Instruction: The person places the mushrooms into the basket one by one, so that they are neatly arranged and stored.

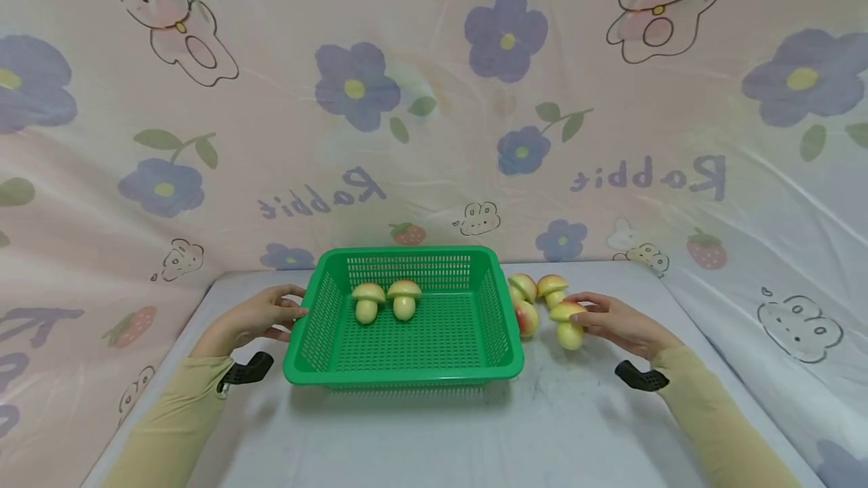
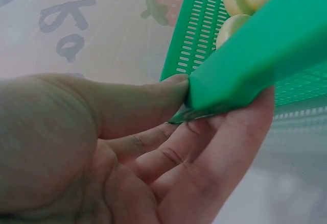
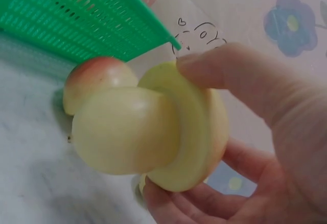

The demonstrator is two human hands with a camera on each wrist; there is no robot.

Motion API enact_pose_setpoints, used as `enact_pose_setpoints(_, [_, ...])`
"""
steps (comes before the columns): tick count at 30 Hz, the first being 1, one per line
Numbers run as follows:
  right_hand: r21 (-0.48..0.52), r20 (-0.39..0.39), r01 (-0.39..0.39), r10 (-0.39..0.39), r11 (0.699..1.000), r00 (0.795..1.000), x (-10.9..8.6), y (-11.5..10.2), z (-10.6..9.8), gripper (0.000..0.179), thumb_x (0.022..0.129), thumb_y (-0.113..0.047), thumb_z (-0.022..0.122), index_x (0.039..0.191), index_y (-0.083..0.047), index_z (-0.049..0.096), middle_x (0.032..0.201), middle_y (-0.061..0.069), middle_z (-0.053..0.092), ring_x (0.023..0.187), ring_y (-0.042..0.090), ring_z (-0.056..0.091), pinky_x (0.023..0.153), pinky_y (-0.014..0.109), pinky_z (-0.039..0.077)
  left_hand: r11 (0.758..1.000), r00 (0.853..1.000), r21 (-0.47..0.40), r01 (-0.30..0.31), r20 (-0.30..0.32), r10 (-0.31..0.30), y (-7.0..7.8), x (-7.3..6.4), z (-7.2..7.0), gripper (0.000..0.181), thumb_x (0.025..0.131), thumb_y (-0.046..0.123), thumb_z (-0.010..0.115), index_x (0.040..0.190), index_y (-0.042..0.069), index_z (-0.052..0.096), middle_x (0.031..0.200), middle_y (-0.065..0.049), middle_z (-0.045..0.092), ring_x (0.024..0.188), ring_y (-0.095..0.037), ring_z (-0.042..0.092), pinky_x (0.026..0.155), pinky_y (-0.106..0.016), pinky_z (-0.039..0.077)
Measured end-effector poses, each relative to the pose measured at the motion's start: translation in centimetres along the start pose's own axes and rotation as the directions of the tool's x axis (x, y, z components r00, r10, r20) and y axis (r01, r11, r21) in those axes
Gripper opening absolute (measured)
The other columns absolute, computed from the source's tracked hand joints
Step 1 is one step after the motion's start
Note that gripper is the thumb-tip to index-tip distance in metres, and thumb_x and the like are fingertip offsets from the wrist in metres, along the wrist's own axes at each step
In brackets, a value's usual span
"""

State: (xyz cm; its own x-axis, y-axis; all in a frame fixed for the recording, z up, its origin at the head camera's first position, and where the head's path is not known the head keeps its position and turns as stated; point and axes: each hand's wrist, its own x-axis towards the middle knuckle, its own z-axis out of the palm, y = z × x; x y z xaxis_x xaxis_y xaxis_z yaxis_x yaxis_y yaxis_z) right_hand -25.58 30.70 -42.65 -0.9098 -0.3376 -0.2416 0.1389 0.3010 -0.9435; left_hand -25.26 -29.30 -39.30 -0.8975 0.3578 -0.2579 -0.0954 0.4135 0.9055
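My left hand (image 1: 261,313) grips the left rim of a green plastic basket (image 1: 400,380), thumb on top and fingers underneath in the left wrist view. Two pale yellow mushrooms (image 1: 404,301) with rounded caps stand side by side inside, toward the back left. To the basket's right, my right hand (image 1: 620,326) holds another mushroom (image 3: 127,129) by its reddish-yellow cap, thumb on one side and fingers on the other. Its thick, pale stem points away from the palm in the right wrist view.
Beside the basket's right wall lie several more mushrooms, one with its cap (image 1: 552,282) toward the back and one showing a red patch (image 1: 525,318). The white tabletop (image 1: 420,443) meets a curtain (image 1: 434,194) printed with flowers and rabbits at the back.
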Motion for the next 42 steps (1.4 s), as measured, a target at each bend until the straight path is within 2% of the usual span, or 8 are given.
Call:
enact_pose_setpoints(7, [-0.002,0.012,0.031,-0.031,1.000,0.999,0.0,-0.9,0.0,0.062,0.093,-0.018,0.065,0.140,0.007,0.033,0.131,0.021,0.045,0.111,0.018,0.053,0.097,0.033,0.045,1.000,1.000,-0.009,-0.007,0.020,0.007,-0.2,0.2,-0.1,0.056,0.099,0.013,0.055,0.141,-0.008,0.026,0.104,-0.019,0.061,0.088,-0.028,0.065,0.073,-0.039,0.057])
enact_pose_setpoints(20, [0.021,0.050,0.100,-0.100,0.995,0.994,0.6,-2.8,0.6,0.059,0.093,-0.014,0.064,0.138,0.008,0.034,0.136,0.021,0.039,0.110,0.015,0.053,0.095,0.030,0.046,1.000,1.000,-0.029,-0.002,0.027,0.003,-0.8,0.4,-0.6,0.056,0.098,0.015,0.056,0.141,-0.006,0.027,0.106,-0.018,0.061,0.091,-0.029,0.065,0.076,-0.040,0.056])
enact_pose_setpoints(32, [0.026,0.080,0.148,-0.149,0.989,0.986,1.1,-4.9,1.5,0.058,0.093,-0.013,0.065,0.139,0.008,0.035,0.132,0.019,0.045,0.113,0.020,0.052,0.095,0.030,0.046,0.997,0.999,-0.077,0.004,0.045,-0.001,-1.3,0.4,-0.8,0.061,0.098,0.017,0.058,0.143,-0.007,0.024,0.108,-0.017,0.061,0.094,-0.028,0.064,0.078,-0.041,0.056])
enact_pose_setpoints(42, [0.039,0.102,0.157,-0.160,0.987,0.982,1.9,-6.8,2.8,0.056,0.093,-0.016,0.065,0.139,0.003,0.038,0.134,0.019,0.044,0.118,0.023,0.050,0.098,0.030,0.044,0.996,0.999,-0.089,0.015,0.034,-0.012,-1.4,0.6,-1.1,0.052,0.102,0.017,0.048,0.143,-0.007,0.027,0.110,-0.015,0.062,0.096,-0.027,0.064,0.082,-0.041,0.054])
